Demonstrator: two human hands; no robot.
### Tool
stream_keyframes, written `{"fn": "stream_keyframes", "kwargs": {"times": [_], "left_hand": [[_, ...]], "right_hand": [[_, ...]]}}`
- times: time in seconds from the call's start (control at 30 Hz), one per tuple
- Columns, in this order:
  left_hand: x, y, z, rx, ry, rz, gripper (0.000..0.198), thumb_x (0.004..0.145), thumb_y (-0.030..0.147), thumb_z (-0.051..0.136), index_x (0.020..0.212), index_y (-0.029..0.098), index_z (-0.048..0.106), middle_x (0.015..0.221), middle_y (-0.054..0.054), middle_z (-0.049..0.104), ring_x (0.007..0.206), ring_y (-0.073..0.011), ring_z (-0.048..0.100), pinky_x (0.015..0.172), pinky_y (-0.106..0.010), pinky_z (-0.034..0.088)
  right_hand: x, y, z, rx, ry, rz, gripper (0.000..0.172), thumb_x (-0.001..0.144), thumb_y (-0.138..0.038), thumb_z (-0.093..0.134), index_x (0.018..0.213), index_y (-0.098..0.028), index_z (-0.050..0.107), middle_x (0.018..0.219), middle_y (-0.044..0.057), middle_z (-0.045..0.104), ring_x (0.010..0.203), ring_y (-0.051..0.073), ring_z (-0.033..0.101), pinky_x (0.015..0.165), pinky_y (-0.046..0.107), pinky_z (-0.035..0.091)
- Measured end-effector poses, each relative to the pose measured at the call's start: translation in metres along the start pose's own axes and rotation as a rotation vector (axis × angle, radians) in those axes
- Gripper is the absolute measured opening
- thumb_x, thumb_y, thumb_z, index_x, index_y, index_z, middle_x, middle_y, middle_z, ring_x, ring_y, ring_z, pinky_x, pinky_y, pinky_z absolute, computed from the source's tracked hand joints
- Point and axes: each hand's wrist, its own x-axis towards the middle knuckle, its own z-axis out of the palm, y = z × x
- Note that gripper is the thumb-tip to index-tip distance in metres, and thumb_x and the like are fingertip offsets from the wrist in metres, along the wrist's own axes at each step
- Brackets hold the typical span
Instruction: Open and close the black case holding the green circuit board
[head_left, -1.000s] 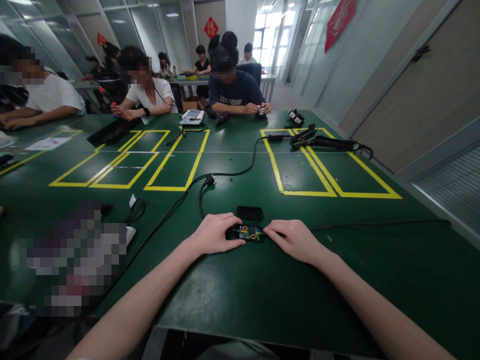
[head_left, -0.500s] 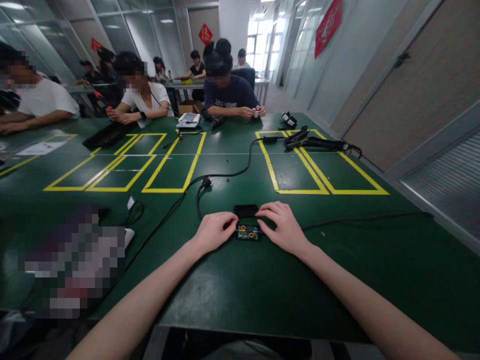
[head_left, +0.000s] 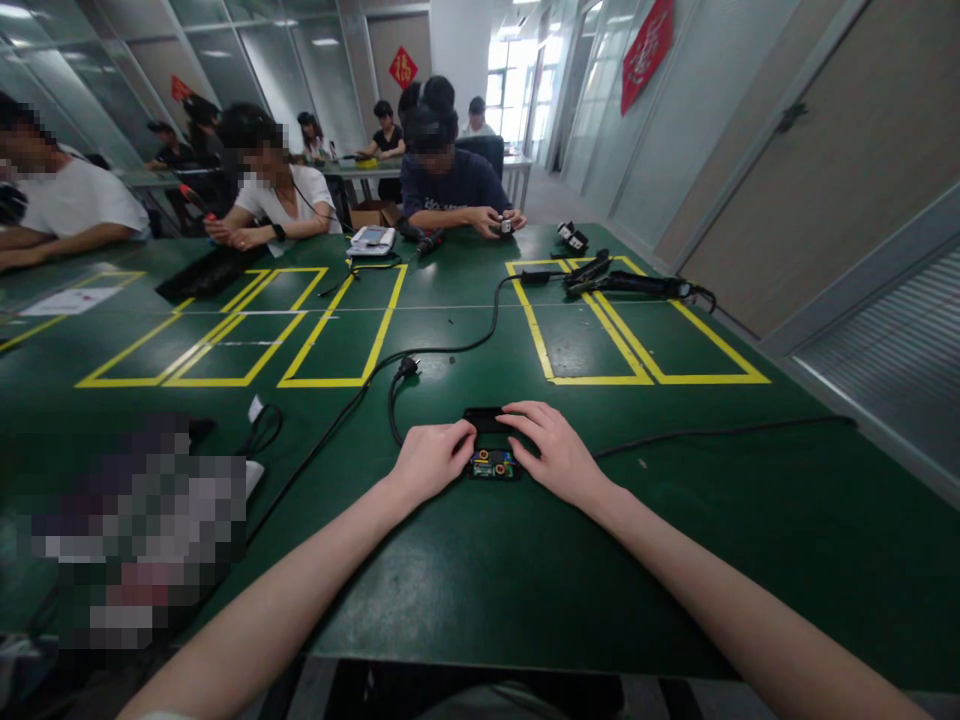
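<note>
In front of me lies an open black adapter case (head_left: pixel 493 475), its circuit board with two copper-coloured rings facing up. Just behind it sits the black cover (head_left: pixel 484 418), its hollow side showing. My left hand (head_left: pixel 433 460) is closed, thumb and fingers pinched at the case's left end; the exact grip is partly hidden. Fingers apart, my right hand (head_left: pixel 559 455) reaches over the cover's right end, with the thumb near the board's right end. A black cord with a plug (head_left: pixel 408 367) runs toward my left hand. Another black cord (head_left: pixel 720 432) leads off beyond my right hand.
A long black cable (head_left: pixel 457 350) crosses the green table (head_left: pixel 420 600). Yellow tape rectangles (head_left: pixel 330 383) mark its surface. A black tool-like item (head_left: pixel 630 285) lies at the far right. Blurred-out items (head_left: pixel 172 530) are at left. Co-workers sit opposite, one holding a small object (head_left: pixel 506 227).
My right fingers have moved left, over the cover's right end. My left hand stays at the case's left end. The whole view has shifted slightly.
</note>
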Motion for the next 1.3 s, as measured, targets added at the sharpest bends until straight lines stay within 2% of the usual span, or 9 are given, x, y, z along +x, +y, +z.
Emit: {"fn": "stream_keyframes", "kwargs": {"times": [0.23,0.37,0.5,0.73,0.83,1.0,1.13,1.2,1.3], "left_hand": [[0.001,0.000,0.002,0.041,0.014,0.033,0.020,0.104,0.036,0.051,0.109,0.023,0.066,0.094,-0.003,0.079,0.077,-0.0183,0.074,0.066,-0.024,0.050],[0.001,-0.001,0.001,0.025,0.037,0.037,0.026,0.104,0.035,0.051,0.124,0.021,0.061,0.101,-0.006,0.078,0.085,-0.0208,0.074,0.072,-0.028,0.054],[0.002,-0.003,0.000,0.006,0.039,0.116,0.023,0.106,0.032,0.048,0.109,0.021,0.067,0.097,-0.006,0.075,0.088,-0.0195,0.072,0.079,-0.028,0.055],[0.002,-0.006,-0.001,-0.030,0.035,0.174,0.029,0.106,0.032,0.046,0.091,0.019,0.068,0.086,-0.004,0.071,0.079,-0.0170,0.067,0.073,-0.026,0.052],[0.002,-0.007,-0.002,-0.049,0.044,0.190,0.031,0.106,0.032,0.046,0.090,0.019,0.068,0.085,-0.004,0.071,0.077,-0.0166,0.066,0.072,-0.026,0.051],[0.003,-0.008,-0.002,-0.067,0.004,0.223,0.035,0.107,0.035,0.046,0.083,0.019,0.066,0.073,-0.002,0.067,0.068,-0.0148,0.063,0.067,-0.025,0.047],[0.001,-0.010,-0.005,-0.110,0.009,0.272,0.030,0.106,0.036,0.046,0.089,0.019,0.064,0.079,-0.003,0.068,0.073,-0.0157,0.064,0.069,-0.026,0.047],[0.000,-0.011,-0.008,-0.153,-0.016,0.276,0.029,0.100,0.048,0.057,0.099,0.019,0.062,0.080,-0.001,0.066,0.070,-0.0165,0.064,0.068,-0.027,0.049],[-0.003,-0.010,-0.013,-0.197,-0.050,0.270,0.074,0.073,0.069,0.080,0.122,0.019,0.056,0.095,-0.003,0.067,0.075,-0.0205,0.068,0.071,-0.031,0.054]], "right_hand": [[-0.002,0.004,0.005,-0.031,-0.050,0.017,0.041,0.097,-0.018,0.049,0.133,-0.027,0.066,0.139,0.012,0.065,0.127,0.030,0.063,0.110,0.059,0.051],[-0.002,0.006,0.002,-0.053,-0.076,0.000,0.030,0.098,-0.019,0.051,0.120,-0.024,0.072,0.136,0.013,0.067,0.122,0.029,0.066,0.108,0.057,0.052],[-0.001,0.003,-0.003,-0.004,-0.078,-0.011,0.024,0.099,-0.018,0.052,0.105,-0.023,0.074,0.125,0.012,0.071,0.113,0.027,0.069,0.098,0.049,0.059],[-0.002,-0.003,-0.007,0.143,-0.009,-0.023,0.049,0.100,-0.015,0.048,0.146,-0.029,0.057,0.128,0.012,0.065,0.119,0.026,0.065,0.101,0.047,0.058],[-0.003,-0.002,-0.009,0.194,0.005,-0.025,0.051,0.100,-0.015,0.050,0.148,-0.029,0.054,0.132,0.012,0.065,0.123,0.027,0.062,0.105,0.051,0.055],[-0.002,-0.001,-0.012,0.266,-0.051,-0.033,0.052,0.098,-0.015,0.053,0.148,-0.027,0.054,0.121,0.010,0.072,0.110,0.026,0.064,0.096,0.049,0.058],[-0.001,-0.003,-0.016,0.281,-0.066,-0.017,0.049,0.098,-0.014,0.053,0.145,-0.025,0.057,0.117,0.011,0.072,0.108,0.026,0.065,0.095,0.048,0.058],[-0.001,-0.003,-0.017,0.304,-0.093,-0.019,0.047,0.098,-0.014,0.052,0.144,-0.023,0.058,0.112,0.010,0.070,0.103,0.024,0.067,0.091,0.043,0.059],[-0.003,-0.003,-0.018,0.332,-0.116,-0.062,0.040,0.099,-0.015,0.051,0.135,-0.022,0.066,0.109,0.010,0.069,0.097,0.021,0.069,0.086,0.037,0.060]]}}
